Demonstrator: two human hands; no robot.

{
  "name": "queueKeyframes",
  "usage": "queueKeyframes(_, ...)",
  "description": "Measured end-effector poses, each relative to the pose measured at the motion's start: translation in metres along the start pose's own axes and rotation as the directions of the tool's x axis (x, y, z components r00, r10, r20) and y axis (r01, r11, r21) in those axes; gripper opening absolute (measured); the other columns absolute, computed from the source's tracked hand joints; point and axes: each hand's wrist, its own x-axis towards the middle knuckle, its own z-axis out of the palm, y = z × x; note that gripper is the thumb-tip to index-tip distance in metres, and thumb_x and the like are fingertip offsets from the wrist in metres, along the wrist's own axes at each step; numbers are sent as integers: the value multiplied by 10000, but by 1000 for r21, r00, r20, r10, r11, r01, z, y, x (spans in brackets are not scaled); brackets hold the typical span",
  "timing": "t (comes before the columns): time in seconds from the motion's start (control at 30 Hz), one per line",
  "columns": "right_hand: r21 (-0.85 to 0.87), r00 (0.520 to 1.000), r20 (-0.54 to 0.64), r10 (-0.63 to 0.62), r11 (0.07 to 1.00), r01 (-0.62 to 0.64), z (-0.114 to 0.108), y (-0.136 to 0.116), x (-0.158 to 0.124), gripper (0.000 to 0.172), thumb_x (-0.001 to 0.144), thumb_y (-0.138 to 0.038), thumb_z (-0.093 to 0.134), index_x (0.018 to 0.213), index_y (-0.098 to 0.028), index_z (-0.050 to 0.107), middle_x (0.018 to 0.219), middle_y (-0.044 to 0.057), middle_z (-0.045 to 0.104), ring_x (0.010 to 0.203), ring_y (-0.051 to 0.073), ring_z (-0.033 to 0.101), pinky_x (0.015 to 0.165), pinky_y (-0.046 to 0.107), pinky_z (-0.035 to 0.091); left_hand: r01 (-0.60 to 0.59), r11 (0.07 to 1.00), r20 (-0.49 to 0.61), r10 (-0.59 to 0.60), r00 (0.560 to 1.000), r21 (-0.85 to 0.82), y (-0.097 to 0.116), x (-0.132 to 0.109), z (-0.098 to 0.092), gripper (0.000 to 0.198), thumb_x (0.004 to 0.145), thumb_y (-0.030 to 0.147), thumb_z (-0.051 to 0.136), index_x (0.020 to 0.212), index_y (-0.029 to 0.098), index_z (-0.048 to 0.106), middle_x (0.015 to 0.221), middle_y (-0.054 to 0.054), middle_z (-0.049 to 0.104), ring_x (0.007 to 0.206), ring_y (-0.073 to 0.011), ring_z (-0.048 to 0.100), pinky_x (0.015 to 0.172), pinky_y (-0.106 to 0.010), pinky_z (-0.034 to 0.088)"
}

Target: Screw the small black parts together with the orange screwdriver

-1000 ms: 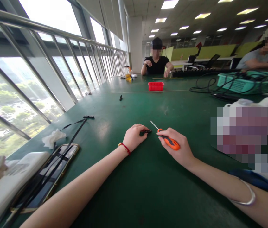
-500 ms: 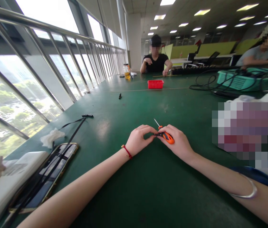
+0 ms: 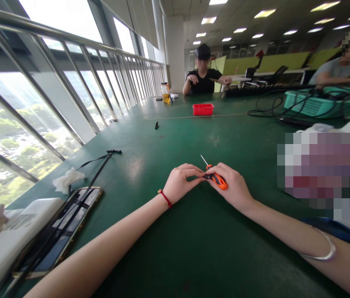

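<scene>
My right hand [image 3: 229,182] is closed round an orange and black screwdriver [image 3: 219,181], whose thin metal shaft points up and away to the left. Between the fingertips of both hands is a small black piece [image 3: 207,176], mostly covered by the fingers. My left hand [image 3: 184,180] pinches this piece from the left with thumb and fingers. Both hands meet just above the green table [image 3: 162,244]. Farther off lies another small black part [image 3: 157,125].
Ahead stands a red tray [image 3: 203,109], with a jar of yellow liquid [image 3: 165,93] beyond it. A phone [image 3: 66,227], black straps [image 3: 100,169] and crumpled tissue [image 3: 68,180] lie left. A turquoise basket [image 3: 305,105] with cables is at right. Two people sit farther back.
My left fingertips have closed in nearer to the right ones, covering more of the black piece. The screwdriver stays in my right hand. The person opposite has raised a hand off the table.
</scene>
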Motion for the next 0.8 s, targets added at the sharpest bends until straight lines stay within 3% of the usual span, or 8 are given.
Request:
queueKeyframes(0.17, -14, 1000, 20, -1, 1000, 1, 0, 1, 0, 94, 814, -227, 570, 895, -228, 619, 844, 21, 594, 744, 162, 591, 629, 273, 450, 21, 1000, 22, -21, 1000, -4, 0, -1, 0, 116, 805, 262, 627, 827, 199, 721, 863, -21, 729, 808, -136, 659, 796, -256, 525)
queueKeyframes(0.3, -3, 1000, 21, 9, 1000, -9, 0, 1, 0, 93, 814, -240, 578, 898, -224, 616, 853, 23, 598, 745, 164, 598, 637, 276, 454, -10, 996, 41, 7, 999, 84, 0, -2, -1, 154, 836, 270, 587, 883, 199, 715, 886, -22, 728, 834, -141, 654, 792, -253, 520)
queueKeyframes(0.57, 61, 1000, 0, 5, 998, -5, 4, 5, 0, 75, 792, -277, 601, 849, -228, 597, 817, 11, 621, 712, 160, 605, 649, 279, 471, -190, 929, 107, 164, 981, 317, 3, -3, -1, 273, 921, 257, 419, 1014, 184, 666, 964, -72, 698, 884, -154, 623, 788, -275, 526)
queueKeyframes(0.8, 102, 1000, -3, 24, 995, -23, 6, 9, 0, 81, 788, -256, 595, 863, -227, 586, 846, 17, 626, 741, 168, 606, 684, 293, 477, -246, 881, 114, 219, 969, 404, 6, -2, -1, 261, 901, 217, 421, 989, 172, 663, 921, -50, 704, 846, -154, 610, 767, -268, 520)
